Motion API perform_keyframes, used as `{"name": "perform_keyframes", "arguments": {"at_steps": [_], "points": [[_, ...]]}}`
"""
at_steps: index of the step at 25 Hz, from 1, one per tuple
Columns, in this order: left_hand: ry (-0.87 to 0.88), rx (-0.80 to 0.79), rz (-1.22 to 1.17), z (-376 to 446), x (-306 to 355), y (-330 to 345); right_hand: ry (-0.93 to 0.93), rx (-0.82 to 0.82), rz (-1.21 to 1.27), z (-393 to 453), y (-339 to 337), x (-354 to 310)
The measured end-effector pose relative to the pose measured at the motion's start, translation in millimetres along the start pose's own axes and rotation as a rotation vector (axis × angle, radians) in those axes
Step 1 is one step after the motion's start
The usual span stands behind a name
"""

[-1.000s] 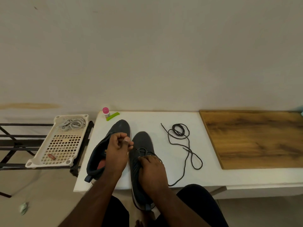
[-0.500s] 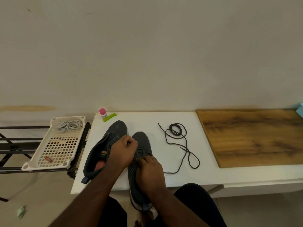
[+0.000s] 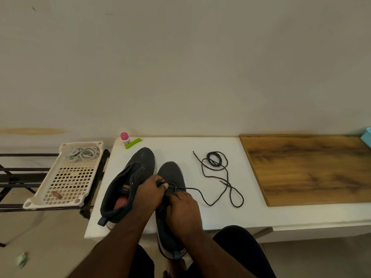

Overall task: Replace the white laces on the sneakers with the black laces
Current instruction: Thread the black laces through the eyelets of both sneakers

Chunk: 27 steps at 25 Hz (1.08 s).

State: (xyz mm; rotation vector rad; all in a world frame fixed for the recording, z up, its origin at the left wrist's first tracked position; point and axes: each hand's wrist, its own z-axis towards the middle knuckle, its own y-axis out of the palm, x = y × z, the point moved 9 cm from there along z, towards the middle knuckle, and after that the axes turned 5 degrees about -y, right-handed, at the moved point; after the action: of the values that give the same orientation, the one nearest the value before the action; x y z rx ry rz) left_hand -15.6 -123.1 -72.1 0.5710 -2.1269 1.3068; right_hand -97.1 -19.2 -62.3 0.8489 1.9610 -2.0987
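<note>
Far left: a white perforated plastic tray [image 3: 66,175] sits on a black metal rack [image 3: 12,177], holding a bundle of pale white laces [image 3: 84,153] at its far end and a small reddish object [image 3: 56,194] near its front. On the white tabletop [image 3: 176,145], a small pink-capped bottle [image 3: 125,138] stands just beside a lime-green clip [image 3: 133,140]. The unlaced dark grey left sneaker [image 3: 130,183] lies tilted, toe away. The left hand [image 3: 149,192] pinches a black lace [image 3: 202,194] at the eyelets of the dark grey right sneaker [image 3: 170,177], fingers curled together. The right hand [image 3: 183,209] rests on that sneaker's throat, fingers bent over the lacing; whether they clamp the lace cannot be told. A second, loosely coiled black lace [image 3: 215,160] lies on the tabletop, beside a brown wooden board [image 3: 309,169].
</note>
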Motion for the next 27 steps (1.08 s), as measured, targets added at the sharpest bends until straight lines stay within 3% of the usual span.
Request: {"name": "perform_keyframes", "arguments": {"at_steps": [7,12,15,17,21,24,26,27], "points": [[0.036,0.030,-0.045,4.7,4.9,2.0,-0.048,-0.004,0.005,-0.7,-0.9,-2.9],[0.172,0.200,-0.089,-16.1,39.6,-25.8,-0.065,-0.008,-0.002,-1.2,-3.5,-4.4],[0.293,0.288,-0.302,-39.3,52.5,-48.1,-0.082,0.001,-0.005,-1.5,-5.6,-5.6],[0.228,0.223,-0.353,-31.7,37.8,-41.8,-0.086,-0.029,0.001,-2.1,-4.3,-6.6],[0.022,-0.021,-0.194,-6.3,-0.9,1.7,-0.098,-0.009,0.000,-1.2,-7.7,-8.6],[0.008,0.008,-0.021,6.6,-1.2,-0.8,-0.072,-0.065,-0.020,-1.3,-2.4,-5.1],[0.103,0.006,0.158,9.6,16.8,-3.6,-0.070,-0.063,-0.015,-1.8,-1.3,-4.6],[0.174,0.083,0.181,6.2,30.7,-11.7,-0.076,-0.055,-0.008,-1.6,-2.4,-6.0]]}}
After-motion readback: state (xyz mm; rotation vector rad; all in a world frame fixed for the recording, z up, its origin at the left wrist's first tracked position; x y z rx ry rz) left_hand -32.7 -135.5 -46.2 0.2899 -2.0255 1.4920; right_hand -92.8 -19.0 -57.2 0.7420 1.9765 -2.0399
